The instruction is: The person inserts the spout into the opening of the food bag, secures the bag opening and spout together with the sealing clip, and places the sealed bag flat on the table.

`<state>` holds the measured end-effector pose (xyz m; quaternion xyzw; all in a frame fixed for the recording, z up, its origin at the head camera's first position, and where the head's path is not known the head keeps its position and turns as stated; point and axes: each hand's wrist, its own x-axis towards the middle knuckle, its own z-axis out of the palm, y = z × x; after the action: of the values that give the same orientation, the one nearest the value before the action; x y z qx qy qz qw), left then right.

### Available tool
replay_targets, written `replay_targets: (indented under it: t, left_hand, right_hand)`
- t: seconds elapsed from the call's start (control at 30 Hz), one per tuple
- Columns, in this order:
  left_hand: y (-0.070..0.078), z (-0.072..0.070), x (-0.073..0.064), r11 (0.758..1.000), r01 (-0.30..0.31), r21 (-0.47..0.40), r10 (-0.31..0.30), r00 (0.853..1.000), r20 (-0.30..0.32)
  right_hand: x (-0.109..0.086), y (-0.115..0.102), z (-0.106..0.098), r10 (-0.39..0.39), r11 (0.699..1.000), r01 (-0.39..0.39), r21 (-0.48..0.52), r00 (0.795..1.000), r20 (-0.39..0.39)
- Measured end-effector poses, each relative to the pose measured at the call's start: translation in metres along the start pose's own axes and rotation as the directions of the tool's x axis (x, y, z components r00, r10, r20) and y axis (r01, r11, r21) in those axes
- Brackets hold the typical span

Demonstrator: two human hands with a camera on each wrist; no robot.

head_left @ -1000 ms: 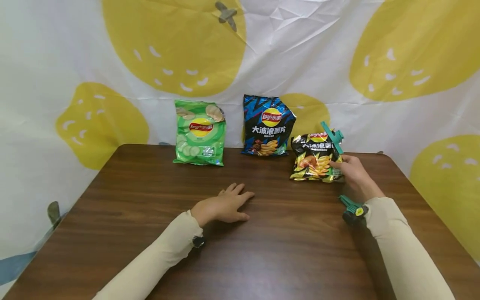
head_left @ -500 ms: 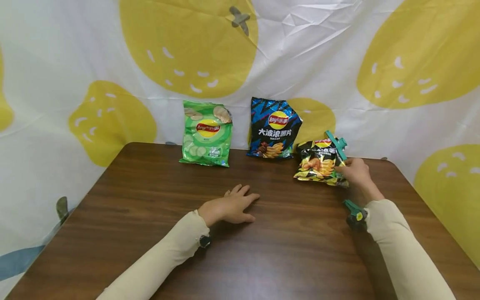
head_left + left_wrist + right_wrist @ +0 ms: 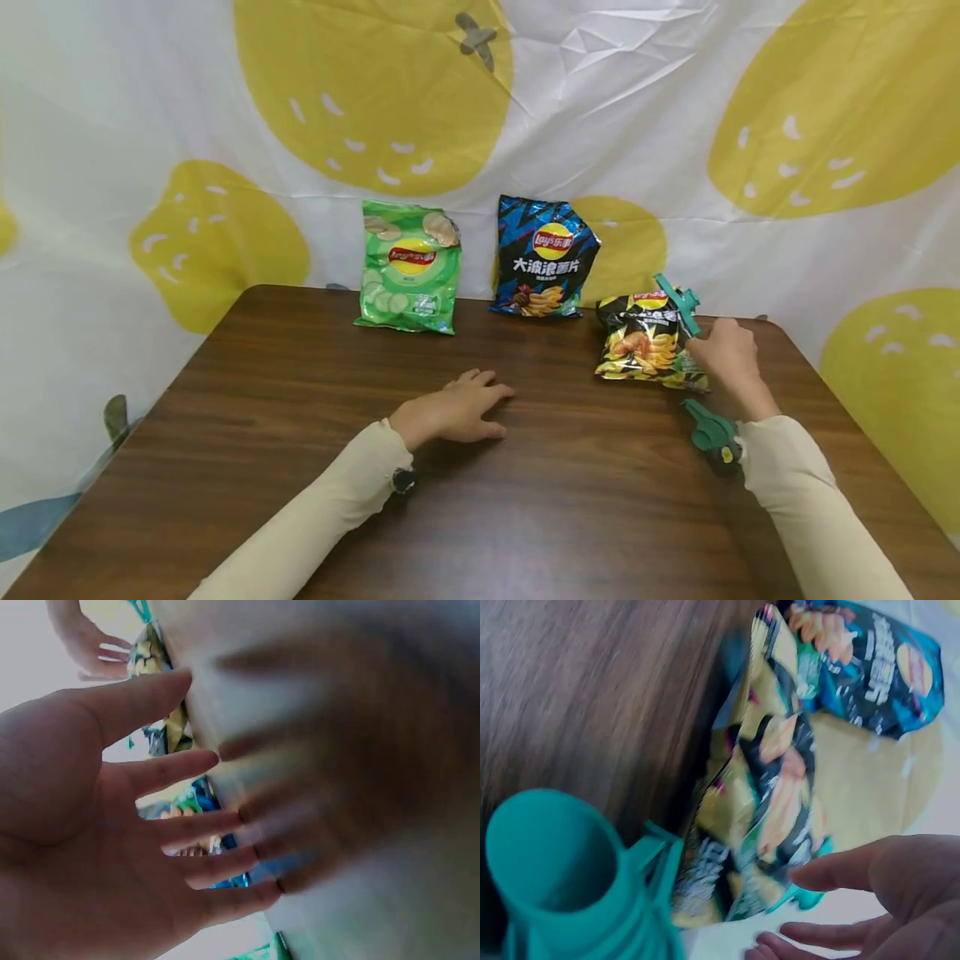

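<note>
Compared with the earlier frame, the black-and-yellow chip bag (image 3: 643,348) sits slightly nearer to the person, and the right hand (image 3: 727,357) is shifted together with it. Its fingers stand apart from the thumb and pinch nothing visible; whether the thumb touches the bag, I cannot tell. This bag is on the table (image 3: 570,500), near the back edge at the right, and seems tilted back; a green clip (image 3: 679,303) crosses its upper right corner. I judge that the step in hand is steadying the bag, so it is better to withdraw the fingers sideways, without catching the clip. The left hand (image 3: 452,413) touches the table with fingers spread. Farther out are one green bag (image 3: 408,271) and one blue-and-black bag (image 3: 546,260): three bags in total, one clip, two hands.
</note>
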<state>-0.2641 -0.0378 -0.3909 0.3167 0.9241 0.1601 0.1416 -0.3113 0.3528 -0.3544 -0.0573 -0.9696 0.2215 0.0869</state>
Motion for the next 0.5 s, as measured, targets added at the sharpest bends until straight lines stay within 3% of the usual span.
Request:
replay_targets:
  t: [0.07,0.17,0.3,0.4,0.5]
  left_hand:
    - [-0.007,-0.004,0.005,0.999,-0.036,-0.02,0.035,0.997,-0.066]
    - [-0.019,-0.013,0.019,0.993,-0.081,-0.085,0.064,0.98,-0.188]
    - [-0.032,-0.025,0.045,0.973,-0.099,-0.209,0.027,0.945,-0.325]
    - [-0.041,-0.033,0.066,0.955,-0.072,-0.287,-0.047,0.921,-0.386]
    - [-0.049,-0.04,0.087,0.935,-0.019,-0.355,-0.137,0.902,-0.408]
  right_hand:
    - [-0.003,-0.01,0.003,-0.047,0.999,0.047,-0.003,0.995,-0.087]
    - [-0.005,-0.03,0.01,-0.152,0.985,0.163,0.059,0.977,-0.152]
    - [-0.001,-0.058,0.027,-0.199,0.952,0.201,0.231,0.98,-0.032]
    - [0.008,-0.08,0.043,-0.185,0.926,0.131,0.353,0.975,0.124]
    - [0.021,-0.101,0.059,-0.16,0.907,0.064,0.415,0.967,0.2]
